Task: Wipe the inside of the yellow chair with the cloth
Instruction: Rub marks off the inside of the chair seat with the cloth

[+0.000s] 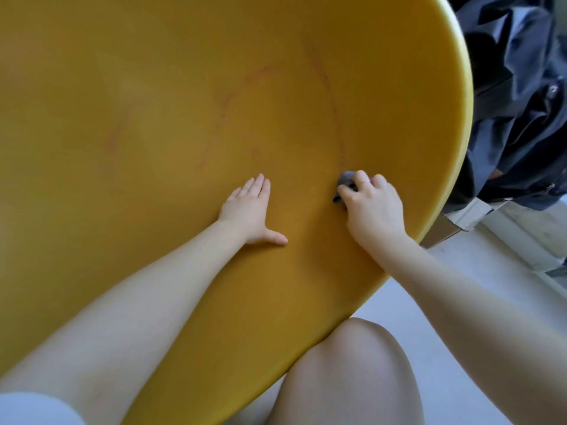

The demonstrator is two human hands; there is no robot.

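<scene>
The yellow chair (171, 111) fills most of the view, its curved inside facing me, with faint reddish marks across the shell. My left hand (248, 207) lies flat on the inner surface near the middle, fingers straight and thumb spread. My right hand (372, 204) grips a small dark grey cloth (345, 184) and presses it against the inside of the chair close to the right rim. Most of the cloth is hidden under the fingers.
A dark blue-black garment or bag (518, 102) sits just beyond the chair's right rim, above a cardboard box edge (469, 214). My bare knee (346, 372) is below the chair's lower edge, over a pale floor (478, 302).
</scene>
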